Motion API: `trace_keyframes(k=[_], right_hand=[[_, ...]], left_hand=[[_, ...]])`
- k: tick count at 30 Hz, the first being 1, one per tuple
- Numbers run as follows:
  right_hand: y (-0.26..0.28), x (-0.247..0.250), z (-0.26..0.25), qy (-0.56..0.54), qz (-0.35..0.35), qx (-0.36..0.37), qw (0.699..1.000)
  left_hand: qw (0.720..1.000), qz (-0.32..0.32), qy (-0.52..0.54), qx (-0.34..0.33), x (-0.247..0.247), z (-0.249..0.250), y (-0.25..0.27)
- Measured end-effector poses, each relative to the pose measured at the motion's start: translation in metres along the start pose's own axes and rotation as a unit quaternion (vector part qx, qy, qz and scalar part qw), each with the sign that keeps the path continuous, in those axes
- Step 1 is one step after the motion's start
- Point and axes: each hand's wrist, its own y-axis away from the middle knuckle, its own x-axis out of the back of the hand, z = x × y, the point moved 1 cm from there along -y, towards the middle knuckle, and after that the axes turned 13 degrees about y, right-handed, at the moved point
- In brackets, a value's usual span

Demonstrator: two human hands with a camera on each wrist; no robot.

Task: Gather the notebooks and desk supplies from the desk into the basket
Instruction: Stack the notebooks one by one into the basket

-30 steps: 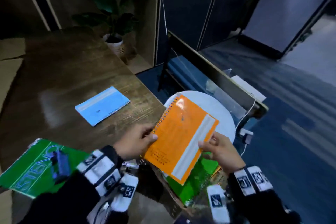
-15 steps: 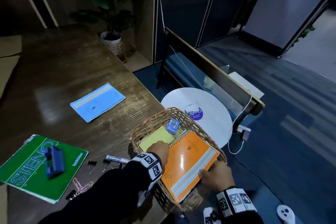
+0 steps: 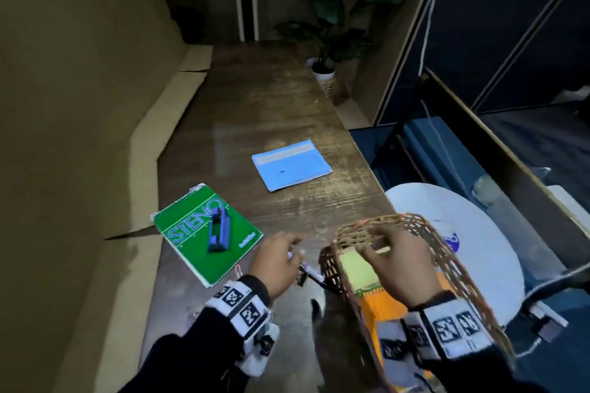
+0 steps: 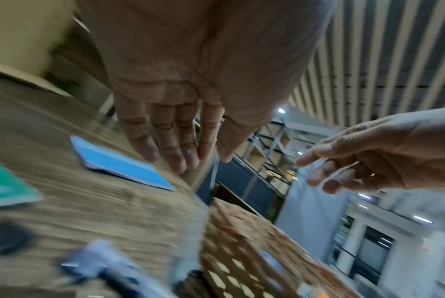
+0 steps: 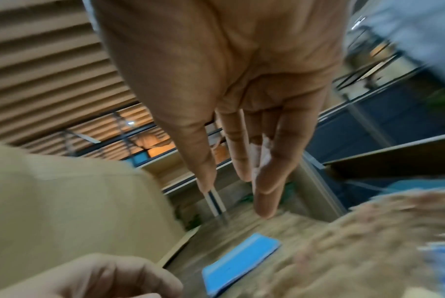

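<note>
Since half a second ago, both my hands have let go of the orange notebook and risen out of the basket; it now lies inside, under my right wrist, beside a yellow pad. My head has also swung left, so the desk fills the head view.

My left hand hovers over the desk just at 9 o'clock of the basket, fingers straight and together, holding nothing. My right hand hangs above the basket, fingers long and loosely spread, empty too.

The blue notebook lies flat at 12 o'clock from my left hand, well apart from it. The green steno pad sits at 9 o'clock, with a blue stapler on top. A marker and a binder clip lie between my left hand and the basket; pink paper clips peek out at the steno pad's near corner.
</note>
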Motion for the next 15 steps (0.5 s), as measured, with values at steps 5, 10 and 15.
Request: trace_keyframes(k=[5,10,15], right_hand=[[-0.052,-0.072,-0.111,0.032,-0.125,0.13,0.983],[-0.097,-0.133,-0.166,0.066,-0.227,0.112,0.965],[-0.132,-0.167,-0.186,0.065,-0.272,0.071,0.958]], left_hand=[[0.975,0.16,0.069,0.14,0.078,-0.073,0.022],[0.892,0.273,0.2,0.301,0.116,-0.14,0.033],[0.808,0.314,0.34,0.365,0.119,-0.172,0.012]])
